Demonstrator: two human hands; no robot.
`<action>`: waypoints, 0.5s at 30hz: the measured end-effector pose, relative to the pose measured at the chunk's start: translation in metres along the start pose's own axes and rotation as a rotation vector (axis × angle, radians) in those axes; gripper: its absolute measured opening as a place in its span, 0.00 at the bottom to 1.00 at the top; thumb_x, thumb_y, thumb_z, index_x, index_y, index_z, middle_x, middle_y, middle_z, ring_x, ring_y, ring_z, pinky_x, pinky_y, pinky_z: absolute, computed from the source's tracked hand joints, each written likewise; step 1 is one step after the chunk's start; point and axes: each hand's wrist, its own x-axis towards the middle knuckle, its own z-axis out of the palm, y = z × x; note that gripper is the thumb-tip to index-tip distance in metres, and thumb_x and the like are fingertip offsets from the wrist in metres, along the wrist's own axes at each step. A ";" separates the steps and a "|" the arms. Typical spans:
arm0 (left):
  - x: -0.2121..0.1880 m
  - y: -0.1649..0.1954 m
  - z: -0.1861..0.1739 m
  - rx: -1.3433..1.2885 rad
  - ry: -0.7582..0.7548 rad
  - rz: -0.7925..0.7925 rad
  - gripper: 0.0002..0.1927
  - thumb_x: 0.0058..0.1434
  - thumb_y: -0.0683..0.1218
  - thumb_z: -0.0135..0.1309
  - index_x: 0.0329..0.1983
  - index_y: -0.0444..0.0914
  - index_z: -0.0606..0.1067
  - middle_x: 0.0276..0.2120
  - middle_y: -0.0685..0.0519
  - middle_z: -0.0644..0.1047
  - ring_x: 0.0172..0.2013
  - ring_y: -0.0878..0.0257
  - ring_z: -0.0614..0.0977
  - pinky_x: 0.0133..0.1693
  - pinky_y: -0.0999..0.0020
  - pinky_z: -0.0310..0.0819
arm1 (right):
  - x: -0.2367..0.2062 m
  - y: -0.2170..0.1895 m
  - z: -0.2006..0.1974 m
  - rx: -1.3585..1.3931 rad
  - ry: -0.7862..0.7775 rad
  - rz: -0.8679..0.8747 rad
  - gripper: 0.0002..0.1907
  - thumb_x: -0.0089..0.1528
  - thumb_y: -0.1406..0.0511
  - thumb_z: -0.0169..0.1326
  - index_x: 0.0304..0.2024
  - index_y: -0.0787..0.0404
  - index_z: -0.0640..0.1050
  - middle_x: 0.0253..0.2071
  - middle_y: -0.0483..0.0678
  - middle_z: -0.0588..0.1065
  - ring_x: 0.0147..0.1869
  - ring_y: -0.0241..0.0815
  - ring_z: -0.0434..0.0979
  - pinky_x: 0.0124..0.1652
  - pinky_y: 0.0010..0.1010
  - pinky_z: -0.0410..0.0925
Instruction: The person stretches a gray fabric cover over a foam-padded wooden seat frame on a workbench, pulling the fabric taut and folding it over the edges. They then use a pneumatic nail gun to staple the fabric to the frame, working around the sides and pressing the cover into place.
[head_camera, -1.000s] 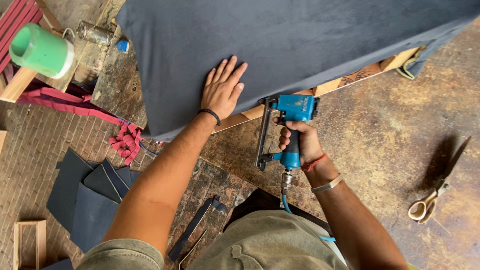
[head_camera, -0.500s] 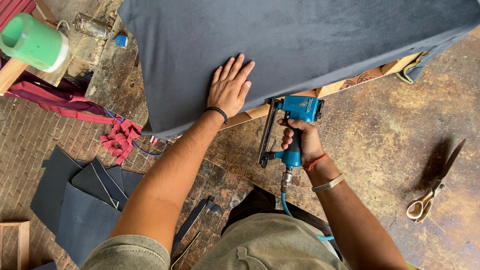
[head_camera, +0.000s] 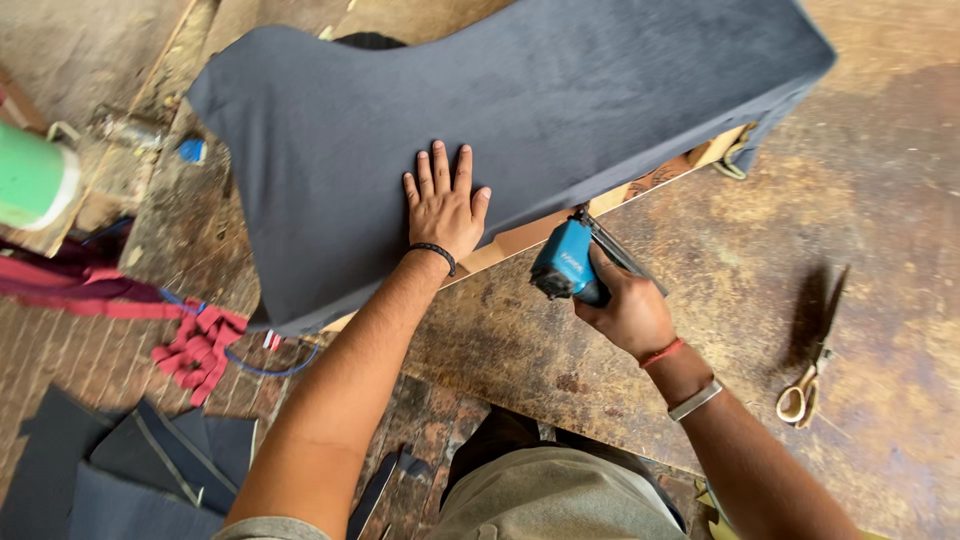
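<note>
My left hand (head_camera: 445, 205) lies flat, fingers spread, on dark blue-grey fabric (head_camera: 520, 110) stretched over a wooden frame. The frame's bare wooden edge (head_camera: 520, 238) shows just below the cloth. My right hand (head_camera: 628, 308) grips a blue pneumatic staple gun (head_camera: 568, 262), its nose tilted up against the fabric's lower edge beside the wood. A black band circles my left wrist; a red thread and a metal bracelet sit on my right wrist.
Scissors (head_camera: 806, 385) lie on the stained wooden board (head_camera: 850, 250) at the right. Red fabric scraps (head_camera: 198, 345) and dark cloth offcuts (head_camera: 130, 465) lie on the brick floor at the left. A green cylinder (head_camera: 35, 180) stands at the far left.
The staple gun has swung from hanging upright below the frame to tilted up against the fabric edge. My left hand stays flat on the cloth. My view has shifted.
</note>
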 end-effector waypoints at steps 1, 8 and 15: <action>0.003 0.006 -0.001 -0.007 0.001 0.005 0.36 0.72 0.64 0.33 0.80 0.48 0.45 0.77 0.40 0.42 0.75 0.41 0.43 0.71 0.39 0.33 | 0.004 0.001 -0.007 -0.193 0.076 -0.128 0.43 0.50 0.63 0.66 0.67 0.62 0.68 0.41 0.59 0.82 0.34 0.50 0.84 0.39 0.37 0.79; 0.007 0.015 -0.005 0.007 -0.061 -0.011 0.36 0.72 0.65 0.30 0.80 0.50 0.44 0.77 0.41 0.41 0.76 0.42 0.42 0.71 0.38 0.32 | 0.026 -0.010 -0.038 -0.488 -0.196 -0.039 0.43 0.56 0.59 0.61 0.73 0.53 0.62 0.38 0.55 0.81 0.30 0.49 0.83 0.32 0.38 0.79; 0.006 0.013 -0.001 0.002 -0.022 -0.001 0.36 0.72 0.65 0.30 0.79 0.50 0.45 0.77 0.41 0.42 0.76 0.42 0.43 0.71 0.38 0.32 | 0.040 -0.030 -0.045 -0.568 -0.512 0.326 0.33 0.63 0.57 0.55 0.69 0.53 0.63 0.39 0.53 0.80 0.37 0.47 0.84 0.37 0.36 0.79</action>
